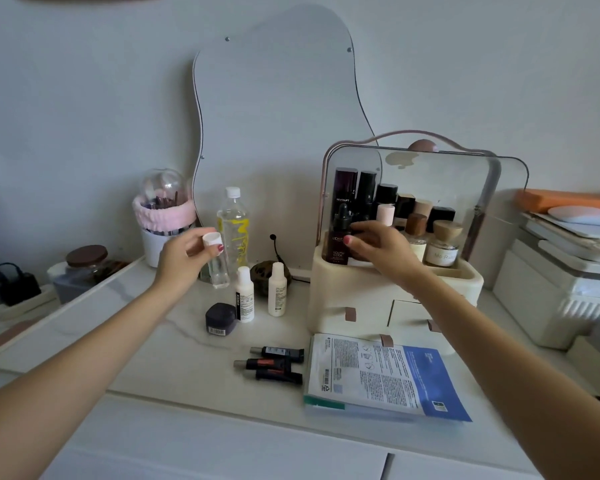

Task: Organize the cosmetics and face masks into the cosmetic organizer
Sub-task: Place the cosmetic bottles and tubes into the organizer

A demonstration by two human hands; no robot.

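Observation:
The cream cosmetic organizer [340, 289] stands at the right with its clear lid raised and several bottles inside. My right hand [381, 247] reaches into its top compartment and grips a dark dropper bottle [340, 237] at the front left. My left hand [184, 254] holds a small clear bottle with a white cap [217, 261] above the table. Two small white bottles [245, 296] [277, 291] and a dark jar [220, 319] stand on the table. Three dark tubes [274, 363] lie beside a stack of face mask packets [378, 374] in front of the organizer.
A tall clear water bottle [233, 226] stands by the wavy mirror [274, 109]. A brush holder with a pink band [163, 216] sits at the back left, a brown-lidded jar [85, 261] further left. White boxes and stacked items [561, 282] fill the right side.

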